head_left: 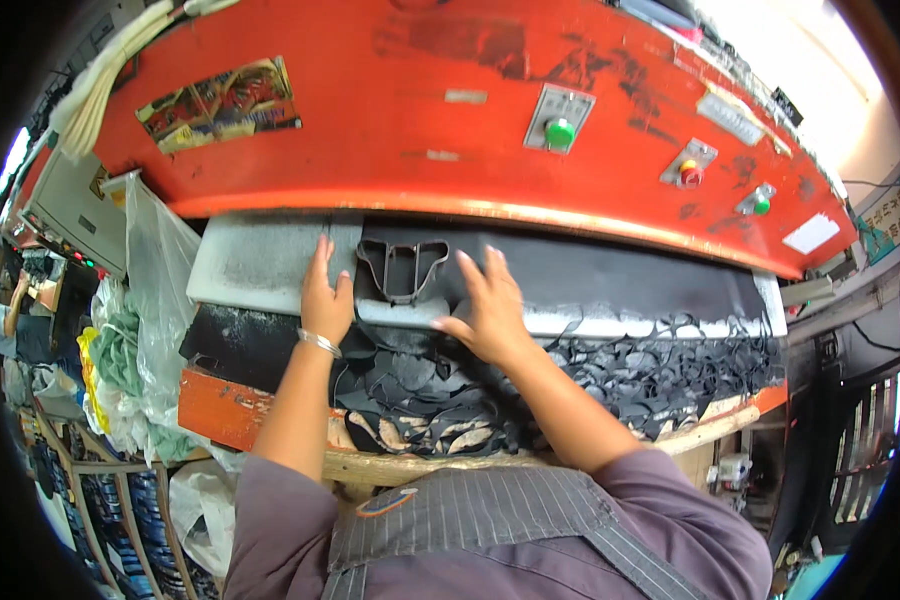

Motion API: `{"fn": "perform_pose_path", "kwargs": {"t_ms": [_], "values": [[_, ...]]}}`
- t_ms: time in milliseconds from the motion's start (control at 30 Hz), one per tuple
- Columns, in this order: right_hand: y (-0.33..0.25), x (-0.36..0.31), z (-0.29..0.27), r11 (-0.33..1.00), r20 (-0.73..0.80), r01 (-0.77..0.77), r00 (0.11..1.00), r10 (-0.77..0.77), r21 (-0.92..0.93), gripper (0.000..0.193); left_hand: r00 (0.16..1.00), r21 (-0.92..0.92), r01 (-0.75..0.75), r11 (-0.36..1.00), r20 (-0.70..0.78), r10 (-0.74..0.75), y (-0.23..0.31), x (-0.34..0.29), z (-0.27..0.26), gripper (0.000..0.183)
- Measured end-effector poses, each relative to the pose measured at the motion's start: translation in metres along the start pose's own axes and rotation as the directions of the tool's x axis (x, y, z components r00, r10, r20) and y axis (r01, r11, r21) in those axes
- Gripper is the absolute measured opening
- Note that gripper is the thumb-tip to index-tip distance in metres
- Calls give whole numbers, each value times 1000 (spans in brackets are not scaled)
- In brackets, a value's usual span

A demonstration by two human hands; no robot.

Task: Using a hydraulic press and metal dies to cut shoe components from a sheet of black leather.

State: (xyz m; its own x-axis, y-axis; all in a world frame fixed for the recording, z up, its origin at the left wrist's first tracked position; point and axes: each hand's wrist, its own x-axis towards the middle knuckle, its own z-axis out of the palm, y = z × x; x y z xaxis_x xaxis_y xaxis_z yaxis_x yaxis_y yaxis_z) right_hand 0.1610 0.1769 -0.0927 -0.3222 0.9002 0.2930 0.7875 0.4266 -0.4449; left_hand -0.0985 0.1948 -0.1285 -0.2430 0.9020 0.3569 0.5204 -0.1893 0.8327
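Observation:
A metal cutting die [406, 297], an open frame with a bent outline, stands on the work surface between my hands. A smooth black sheet [620, 275] lies over the pale cutting board [260, 262] and runs off to the right. My left hand [327, 298], with a bangle at the wrist, rests by the sheet's left edge, left of the die, its fingers stretched out. On the right of the die my right hand [492, 310] is spread over the sheet, slightly blurred, holding nothing. Whether its palm presses on the sheet, I cannot tell.
An orange press beam [370, 120] spans the far side, with a green button [560, 134] and a red button [690, 174]. Black cut scraps [610, 375] are heaped along the near ledge. Clear plastic bags [160, 290] hang at the left.

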Motion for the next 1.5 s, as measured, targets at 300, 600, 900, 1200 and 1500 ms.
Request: {"fn": "perform_pose_path", "kwargs": {"t_ms": [300, 600, 900, 1200, 1500], "values": [[222, -32, -273, 966, -964, -175, 153, 216, 188, 66, 822, -341, -422, 840, 247, 513, 217, -10, 111, 19], [266, -92, -316, 897, -884, -359, 287, 368, 257, 90, 877, -18, -418, 908, 253, 409, 249, -41, 87, 32], [98, -96, -260, 970, -788, 240, 591, -171, -31, 40, 908, 343, -279, 897, 397, 131, 121, -227, -23, 28], [-85, 53, -97, 388, 93, 922, 387, -917, -6, 19, 951, 407, -171, 897, 307, 42, 134, -225, -20, 25], [-39, 167, 27, 96, 573, 981, -20, -820, 171, 14, 899, 173, -33, 984, 436, -46, 123, -165, -44, 16]]}}
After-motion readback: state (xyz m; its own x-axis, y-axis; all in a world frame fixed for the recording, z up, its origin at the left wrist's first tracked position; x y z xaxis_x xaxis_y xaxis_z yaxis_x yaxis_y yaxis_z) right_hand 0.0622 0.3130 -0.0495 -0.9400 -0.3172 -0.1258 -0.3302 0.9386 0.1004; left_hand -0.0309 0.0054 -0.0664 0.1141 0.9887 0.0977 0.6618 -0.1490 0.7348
